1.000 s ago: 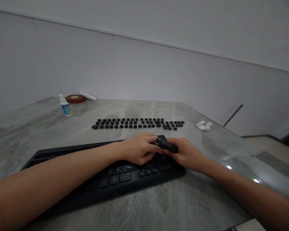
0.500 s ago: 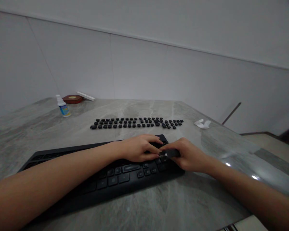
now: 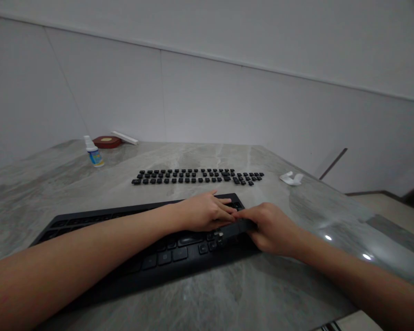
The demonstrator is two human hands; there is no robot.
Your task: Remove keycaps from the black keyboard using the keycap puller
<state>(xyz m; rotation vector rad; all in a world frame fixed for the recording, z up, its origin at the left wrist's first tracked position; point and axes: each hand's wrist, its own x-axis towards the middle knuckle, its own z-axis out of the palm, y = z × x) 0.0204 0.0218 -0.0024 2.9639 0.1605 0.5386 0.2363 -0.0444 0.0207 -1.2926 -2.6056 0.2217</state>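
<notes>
A black keyboard (image 3: 193, 264) lies at a slant on the stone-patterned table, with keys gone from its far rows. My left hand (image 3: 207, 211) rests over its right part, fingers stretched out and the thumb hidden. These fingertips meet the index fingertip of my right hand (image 3: 271, 227). My right hand is closed around a black keycap puller (image 3: 236, 228), whose metal tips sit low over the keys near the keyboard's right end. Whether a key lies between the fingertips is hidden. Beyond the keyboard, loose black keycaps (image 3: 182, 180) are laid out in rows.
A white spray bottle (image 3: 95, 155) with a blue label stands at the back left. Behind it are a reddish-brown box (image 3: 107, 142) and a white strip (image 3: 124, 138). Crumpled white tissue (image 3: 291, 178) lies to the right of the keycaps. A wall (image 3: 200, 101) rises behind the table.
The puller's metal tips have swung down and left, towards the near keys. My left fingers have shifted slightly right, to the right index fingertip. The view has moved a little.
</notes>
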